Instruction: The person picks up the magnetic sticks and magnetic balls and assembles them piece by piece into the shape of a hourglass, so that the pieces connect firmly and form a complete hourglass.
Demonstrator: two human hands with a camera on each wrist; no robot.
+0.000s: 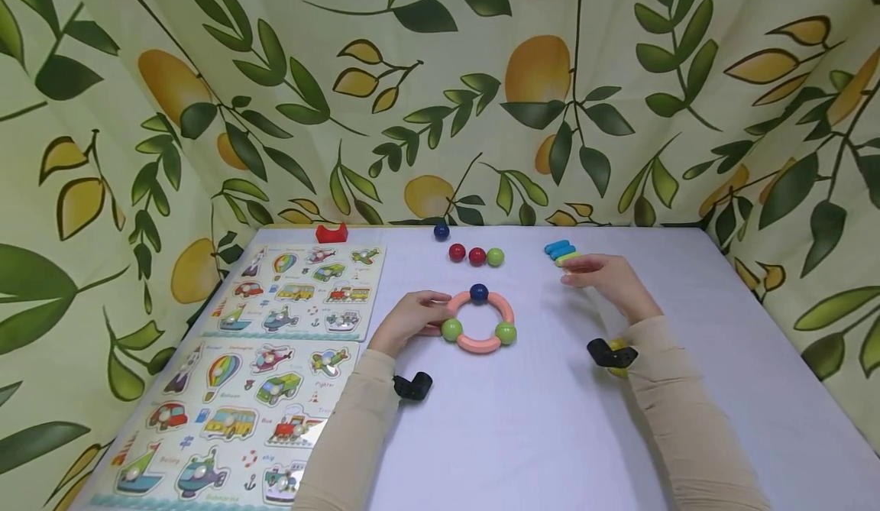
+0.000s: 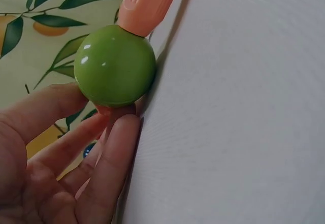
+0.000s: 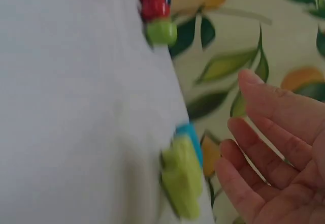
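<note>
At the middle of the white table (image 1: 550,434), a ring (image 1: 479,345) of curved pink pieces, with a dark blue bead (image 1: 479,292) on its far side, a left green bead (image 1: 451,330) and a right green bead (image 1: 506,333). On the ring's left side, the left hand (image 1: 410,320), gripping with finger and thumb around the left green bead and the pink beside it. In the left wrist view, much of that pink hidden behind bead and fingers; another pink piece cut off at the top edge.

Near the blue sticks (image 1: 558,248) and green stick (image 1: 567,259), the right hand (image 1: 612,282), fingers apart and loosely bent, holding nothing. In the right wrist view, green blurred, blue mostly covered; cannot count pieces there.

Behind the black wrist mount (image 1: 612,354), a yellow object (image 1: 619,370), too hidden to name. Beyond the ring, two red beads (image 1: 477,256), a loose green bead (image 1: 495,257) and a loose blue bead (image 1: 441,231); at far left, a red block (image 1: 332,233).

On the left, a far picture board (image 1: 275,305) and a near picture board (image 1: 172,389), the latter partly under the left sleeve (image 1: 351,442) and cut off below. Readable on it: "Balloon", "Fighter", "Bus", "ship", "Submarine"; train caption partly covered, others faint.
</note>
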